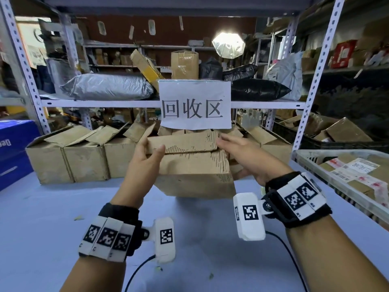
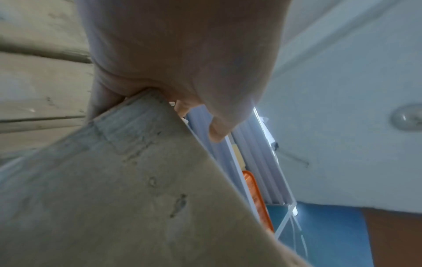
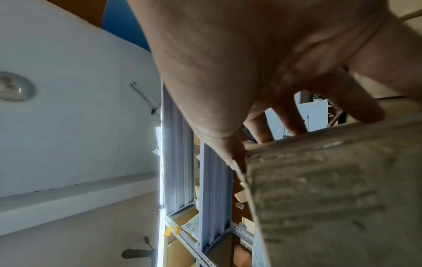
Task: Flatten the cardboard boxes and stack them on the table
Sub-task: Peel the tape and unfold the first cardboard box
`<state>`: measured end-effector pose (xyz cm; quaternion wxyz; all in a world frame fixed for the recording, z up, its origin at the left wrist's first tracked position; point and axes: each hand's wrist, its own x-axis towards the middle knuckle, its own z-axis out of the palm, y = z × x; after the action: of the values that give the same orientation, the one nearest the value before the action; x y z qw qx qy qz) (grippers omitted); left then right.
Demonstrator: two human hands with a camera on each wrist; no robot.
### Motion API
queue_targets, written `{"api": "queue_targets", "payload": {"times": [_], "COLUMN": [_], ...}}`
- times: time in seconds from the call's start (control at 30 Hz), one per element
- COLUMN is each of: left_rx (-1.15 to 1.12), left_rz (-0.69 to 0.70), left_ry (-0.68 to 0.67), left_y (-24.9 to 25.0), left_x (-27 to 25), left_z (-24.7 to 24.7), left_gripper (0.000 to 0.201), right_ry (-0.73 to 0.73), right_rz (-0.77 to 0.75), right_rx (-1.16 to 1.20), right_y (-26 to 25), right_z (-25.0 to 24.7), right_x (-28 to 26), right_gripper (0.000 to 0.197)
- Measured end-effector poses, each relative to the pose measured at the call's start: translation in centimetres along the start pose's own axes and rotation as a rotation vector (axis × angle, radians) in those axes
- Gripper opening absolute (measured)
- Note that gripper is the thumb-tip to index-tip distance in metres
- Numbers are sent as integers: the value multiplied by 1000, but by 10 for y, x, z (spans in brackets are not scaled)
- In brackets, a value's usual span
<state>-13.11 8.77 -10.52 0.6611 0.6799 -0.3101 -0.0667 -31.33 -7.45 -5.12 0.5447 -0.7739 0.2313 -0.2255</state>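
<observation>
A worn brown cardboard box point(image 1: 195, 171) hangs tilted just above the blue-grey table point(image 1: 200, 239), held between both hands. My left hand point(image 1: 147, 157) grips its left end, thumb on the front and fingers behind the top flap point(image 1: 183, 142). My right hand point(image 1: 242, 152) holds the right end, with fingers laid over the flap's edge and the thumb lower on the side. The left wrist view shows the box point(image 2: 137, 180) wedged into the palm. The right wrist view shows fingers point(image 3: 290, 119) reaching over the box point(image 3: 331, 189).
A row of open cardboard boxes point(image 1: 84, 157) stands along the back of the table under the shelf. A paper sign point(image 1: 194, 104) hangs from the shelf rail. A blue carton point(image 1: 12, 148) sits at the left, and a white basket point(image 1: 315, 157) of parcels at the right.
</observation>
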Motion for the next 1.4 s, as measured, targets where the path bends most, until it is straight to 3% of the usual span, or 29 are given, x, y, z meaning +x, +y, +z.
{"api": "queue_targets", "payload": {"times": [0.13, 0.23, 0.33, 0.53, 0.67, 0.8, 1.03, 1.17, 1.3, 1.4], "left_rx": [-156, -300, -344, -383, -359, -285, -367, -462, -481, -490], "left_rz": [146, 175, 192, 208, 171, 104, 39, -30, -42, -9], "left_ry": [124, 133, 65, 44, -50, -117, -87, -46, -61, -93], "left_y": [16, 29, 37, 31, 24, 26, 35, 32, 29, 27], "left_x": [-1, -7, -12, -9, -6, -4, 5, 9, 7, 5], "left_z": [-4, -1, 4, 9, 12, 17, 22, 18, 21, 27], "left_gripper": [67, 71, 63, 58, 48, 73, 67, 66, 74, 65], "right_ry": [92, 245, 282, 272, 254, 277, 219, 144, 197, 198], "right_rz": [-127, -192, -192, -175, -227, -293, -330, -309, -358, -375], "right_rx": [135, 285, 307, 309, 415, 432, 326, 277, 252, 182], "right_y": [-1, 3, 10, 26, 34, 39, 48, 41, 38, 39], "right_z": [-1, -4, -5, -5, -7, -5, -8, -13, -10, -8], "right_x": [1, 2, 4, 9, 12, 14, 15, 13, 14, 14], "right_gripper": [59, 54, 53, 51, 53, 55, 40, 47, 56, 77]}}
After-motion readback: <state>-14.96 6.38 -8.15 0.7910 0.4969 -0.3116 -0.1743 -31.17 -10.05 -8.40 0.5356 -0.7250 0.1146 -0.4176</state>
